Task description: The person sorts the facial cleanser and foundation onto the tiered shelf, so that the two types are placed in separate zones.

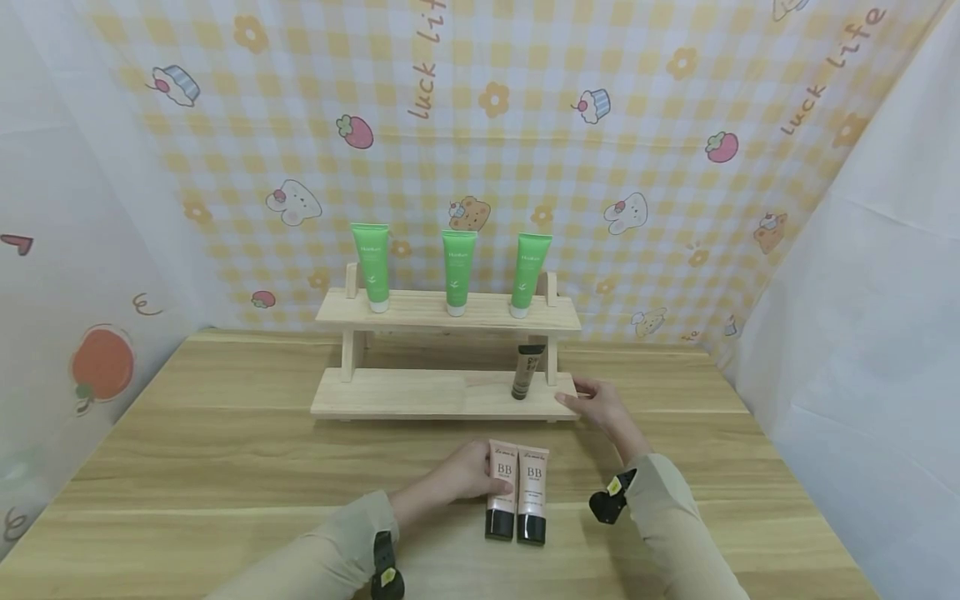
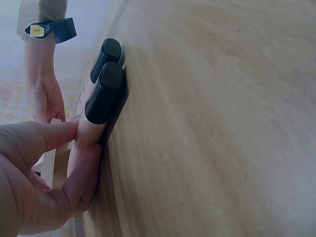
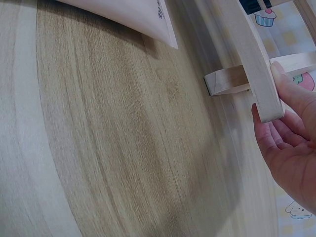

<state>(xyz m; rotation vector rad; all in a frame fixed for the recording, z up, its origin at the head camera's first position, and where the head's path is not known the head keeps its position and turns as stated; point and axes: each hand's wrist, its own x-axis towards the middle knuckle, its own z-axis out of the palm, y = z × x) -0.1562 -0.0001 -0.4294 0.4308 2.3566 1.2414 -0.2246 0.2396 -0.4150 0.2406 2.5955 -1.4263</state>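
Note:
Two pink BB cream tubes with black caps lie side by side on the table, caps toward me. My left hand [image 1: 463,475] pinches the left BB cream tube [image 1: 503,457] between thumb and fingers; in the left wrist view its cap [image 2: 101,106] points away from the hand. Just beside it is the right BB cream tube [image 1: 533,487], untouched. My right hand [image 1: 603,410] grips the right end of the wooden shelf's lower board [image 1: 420,393], thumb on top and fingers below, as the right wrist view shows at the board's end [image 3: 269,98].
On the shelf's upper board [image 1: 412,308] stand three green tubes, the left [image 1: 372,267], the middle [image 1: 457,271] and the right [image 1: 529,271]. A small dark-capped brown tube [image 1: 526,373] stands on the lower board's right side. Behind the table [image 1: 247,467] hangs a checked cloth [image 1: 495,167].

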